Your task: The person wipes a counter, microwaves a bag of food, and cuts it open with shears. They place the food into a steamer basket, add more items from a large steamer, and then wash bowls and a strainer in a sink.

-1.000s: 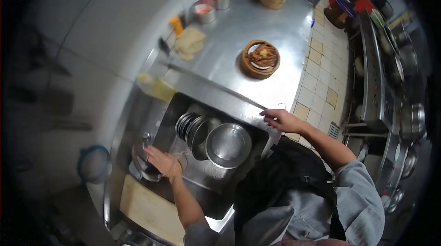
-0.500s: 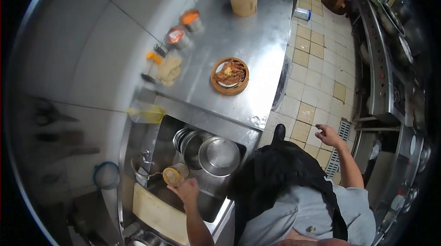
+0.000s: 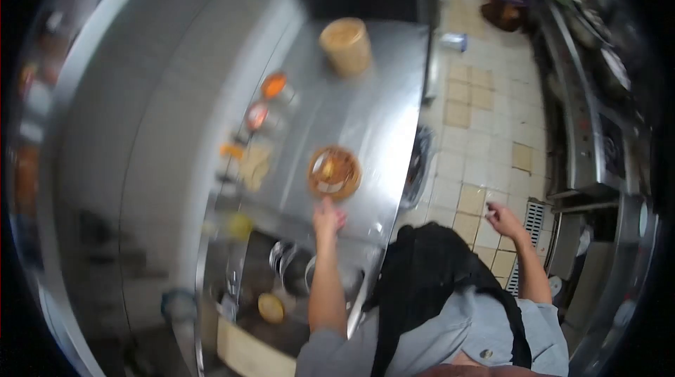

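Note:
My left hand (image 3: 328,219) reaches over the front of the steel worktop, just short of a round bamboo steamer (image 3: 335,190) and close to its near rim. The fingers are smeared by motion, so I cannot make out whether they touch it. Inside the steamer is a white plate (image 3: 329,186) with brown, glazed food (image 3: 342,164) and a yellow bit on top. My right hand (image 3: 505,219) hangs out to the right above the tiled floor, fingers loosely bent and apart, nothing in it. In the sink lies a yellow-rimmed container (image 3: 271,308), apart from both hands.
A taller bamboo steamer (image 3: 346,48) stands at the far end of the worktop (image 3: 383,110). Metal tubs with orange (image 3: 274,85) and red contents (image 3: 257,116) line the wall. Metal bowls (image 3: 295,271) sit in the sink. A stove (image 3: 598,145) runs along the right.
My left hand has left the yellow-rimmed container in the sink and moved up and forward to the food-filled steamer. The view has tilted. My right hand stays out to the side.

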Demonstrator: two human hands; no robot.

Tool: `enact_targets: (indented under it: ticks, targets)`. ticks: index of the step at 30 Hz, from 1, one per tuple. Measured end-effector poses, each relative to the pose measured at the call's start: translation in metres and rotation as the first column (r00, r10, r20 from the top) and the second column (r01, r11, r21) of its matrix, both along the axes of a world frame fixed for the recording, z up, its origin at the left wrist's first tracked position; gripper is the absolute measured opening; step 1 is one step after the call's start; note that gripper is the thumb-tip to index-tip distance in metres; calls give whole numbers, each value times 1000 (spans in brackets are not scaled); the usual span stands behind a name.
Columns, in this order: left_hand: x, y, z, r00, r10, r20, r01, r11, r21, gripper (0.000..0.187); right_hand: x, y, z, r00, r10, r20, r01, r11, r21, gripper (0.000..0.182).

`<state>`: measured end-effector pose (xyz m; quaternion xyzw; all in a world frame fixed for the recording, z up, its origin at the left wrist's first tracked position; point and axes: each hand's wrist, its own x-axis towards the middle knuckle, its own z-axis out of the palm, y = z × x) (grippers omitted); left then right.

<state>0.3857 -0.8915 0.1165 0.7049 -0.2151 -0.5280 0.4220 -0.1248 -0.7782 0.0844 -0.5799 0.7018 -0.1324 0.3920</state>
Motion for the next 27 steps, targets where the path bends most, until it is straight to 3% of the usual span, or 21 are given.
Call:
enact_targets:
  ticks: [2,3,4,5,6,8,12,16,20,22,24,27]
  targets:
    - [10,-20,-14,996,-46,-73,41,996,-76,57,-5,20,-2,994,-8,-110,14,998,56,43]
    - [23,-32,-25,985,-117,-130,112,993,-45,60,-6,34,0,995,-40,-91,40,999,-3,45]
    - [23,-37,-36,997,-64,-49,58,991,-124,63,-3,45,-3,996,-61,-66,57,997,-58,46]
    - [9,-33,5,994,-76,-72,64,986,-152,61,0,55,-6,994,-99,-55,97,995,-33,47]
    - [15,-38,3,994,-105,16,105,995,-2,49,1,62,-7,991,-128,-36,128,992,5,47]
    - [35,-47,-22,988,-146,-48,150,985,88,39,9,73,-3,982,-184,-43,184,983,-5,47]
    - [41,-59,-17,991,-137,1,136,987,82,35,26,82,25,969,-245,-27,243,968,-67,45]
    - [41,-64,3,951,-305,56,296,946,128,34,25,90,37,926,-377,31,378,918,-118,42]
    - [19,-78,24,875,-470,114,456,881,128,31,6,94,24,922,-387,-12,383,917,-107,42]
    - [-9,-79,45,789,-603,114,585,795,158,29,1,89,51,915,-402,24,403,914,-54,41]
    - [-29,-82,70,787,-611,86,608,792,56,27,11,88,60,906,-413,91,421,862,-281,43]
    - [-94,-93,88,692,-718,74,716,695,62,27,-10,88,87,885,-459,71,462,853,-242,45]
